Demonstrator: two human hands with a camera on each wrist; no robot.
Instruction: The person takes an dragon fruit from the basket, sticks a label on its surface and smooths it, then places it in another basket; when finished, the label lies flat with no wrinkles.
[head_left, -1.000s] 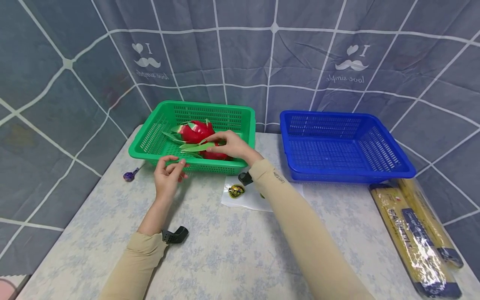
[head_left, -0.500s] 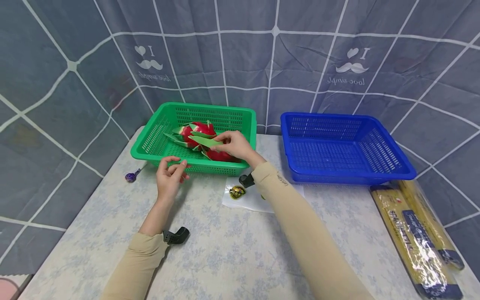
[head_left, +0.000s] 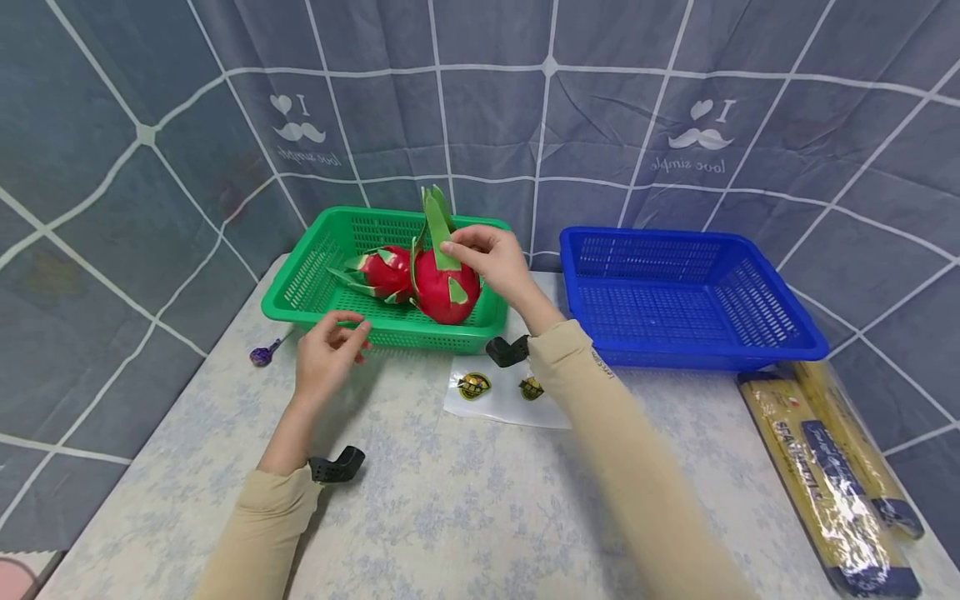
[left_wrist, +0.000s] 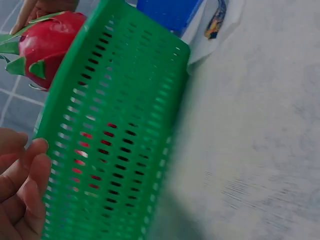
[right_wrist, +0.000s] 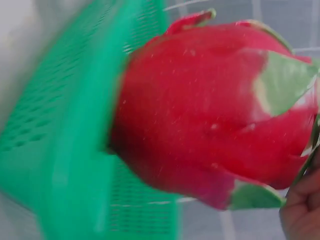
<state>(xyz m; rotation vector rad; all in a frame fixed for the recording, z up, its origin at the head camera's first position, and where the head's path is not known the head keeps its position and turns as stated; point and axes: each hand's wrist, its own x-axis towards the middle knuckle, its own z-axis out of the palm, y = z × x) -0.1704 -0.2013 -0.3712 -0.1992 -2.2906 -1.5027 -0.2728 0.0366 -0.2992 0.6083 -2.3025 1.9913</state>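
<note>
A red dragon fruit (head_left: pixel 445 292) with long green leaves hangs upright over the right part of the green basket (head_left: pixel 420 335). My right hand (head_left: pixel 491 257) pinches it by its green leaves near the top. In the right wrist view the dragon fruit (right_wrist: pixel 200 110) fills the middle, its lower end near the basket rim. A second dragon fruit (head_left: pixel 384 272) lies inside the basket, left of the raised one. My left hand (head_left: pixel 327 354) is at the basket's front rim, fingers loosely bent and holding nothing; in the left wrist view its fingertips come right up to the rim.
A blue basket (head_left: pixel 697 354) stands to the right. Two packs of spaghetti (head_left: pixel 825 483) lie at the table's right edge. A white sheet (head_left: pixel 495 408) with round yellow-black emblems lies before the baskets. A purple-wrapped lollipop (head_left: pixel 262 354) lies left of the green basket.
My right hand has lifted the nearer dragon fruit by its leaves, from lying in the green basket to upright above it. My left hand has shifted slightly left.
</note>
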